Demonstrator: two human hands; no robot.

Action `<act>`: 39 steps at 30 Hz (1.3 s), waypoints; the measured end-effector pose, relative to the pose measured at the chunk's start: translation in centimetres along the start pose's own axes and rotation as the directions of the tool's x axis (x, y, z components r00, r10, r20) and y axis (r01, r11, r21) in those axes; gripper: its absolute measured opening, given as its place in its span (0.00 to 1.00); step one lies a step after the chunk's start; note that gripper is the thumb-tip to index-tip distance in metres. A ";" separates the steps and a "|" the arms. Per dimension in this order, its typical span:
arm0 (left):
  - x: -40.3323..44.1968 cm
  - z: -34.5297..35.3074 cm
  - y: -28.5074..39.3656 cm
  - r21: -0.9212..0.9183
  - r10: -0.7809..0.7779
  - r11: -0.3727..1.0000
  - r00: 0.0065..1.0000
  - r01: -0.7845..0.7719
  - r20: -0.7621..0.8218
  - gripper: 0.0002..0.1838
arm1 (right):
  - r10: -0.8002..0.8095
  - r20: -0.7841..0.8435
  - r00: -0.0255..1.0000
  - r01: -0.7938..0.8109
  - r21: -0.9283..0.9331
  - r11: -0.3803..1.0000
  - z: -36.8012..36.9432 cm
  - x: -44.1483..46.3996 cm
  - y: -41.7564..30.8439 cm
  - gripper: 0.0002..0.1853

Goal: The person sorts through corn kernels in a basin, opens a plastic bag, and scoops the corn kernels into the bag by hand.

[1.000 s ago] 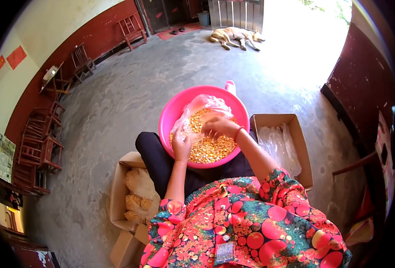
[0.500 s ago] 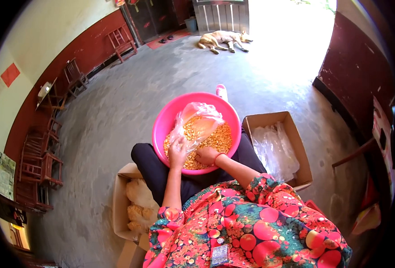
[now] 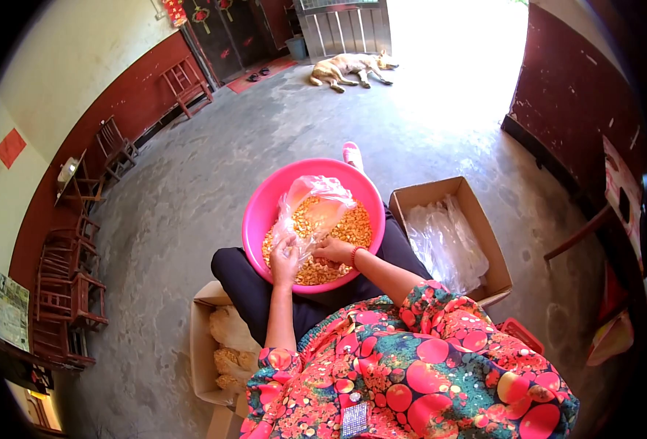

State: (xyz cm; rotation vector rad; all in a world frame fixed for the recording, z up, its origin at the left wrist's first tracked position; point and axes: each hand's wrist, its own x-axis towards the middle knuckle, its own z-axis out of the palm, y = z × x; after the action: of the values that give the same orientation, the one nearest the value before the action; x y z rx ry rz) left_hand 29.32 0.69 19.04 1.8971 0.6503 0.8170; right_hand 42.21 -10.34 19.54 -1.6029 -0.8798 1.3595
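Observation:
A pink basin rests on my lap, with yellow corn kernels spread inside it. Over the kernels lies a clear plastic bag, its far end puffed up against the basin's back wall. My left hand pinches the bag's near edge at the basin's left front. Just to the right, my right hand, with a red bracelet at the wrist, has its fingers curled beside the bag's near edge, above the kernels. What those fingers hold is hidden.
Right of my legs stands a cardboard box of clear plastic bags. Another cardboard box at my left holds filled bags. A dog lies near the doorway. Wooden chairs line the left wall.
My right hand has lifted out of the corn kernels to the bag's near edge. My left hand keeps its pinch on the bag. The view has shifted slightly.

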 end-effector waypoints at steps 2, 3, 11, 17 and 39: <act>-0.1 -0.1 0.5 0.034 0.016 0.999 1.000 -0.016 -0.004 0.14 | 0.021 0.006 1.000 -0.021 -0.036 0.999 0.1 0.2 0.3 0.12; -0.1 -0.1 0.5 0.031 0.016 0.999 1.000 -0.016 -0.006 0.14 | 0.042 0.010 0.999 -0.042 -0.071 0.997 0.1 0.2 0.4 0.12; -0.1 0.0 0.5 0.020 0.017 1.000 1.000 -0.017 -0.015 0.14 | 0.056 0.084 0.995 -0.075 0.253 0.965 0.0 0.2 0.3 0.12; -0.1 0.1 0.7 -0.003 0.037 0.999 0.999 -0.037 -0.039 0.12 | 0.163 0.105 0.981 -0.156 -0.071 0.985 0.5 0.3 0.4 0.12; 0.1 -0.1 1.3 0.046 0.113 0.993 0.990 -0.110 -0.084 0.25 | -0.074 0.062 0.995 0.027 0.559 0.829 1.2 -1.1 -2.0 0.09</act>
State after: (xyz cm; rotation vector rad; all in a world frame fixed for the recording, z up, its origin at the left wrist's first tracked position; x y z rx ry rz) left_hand 29.45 0.21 20.29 1.9577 0.6223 0.9686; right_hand 40.86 -10.36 21.75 -1.0671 -0.4917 1.4802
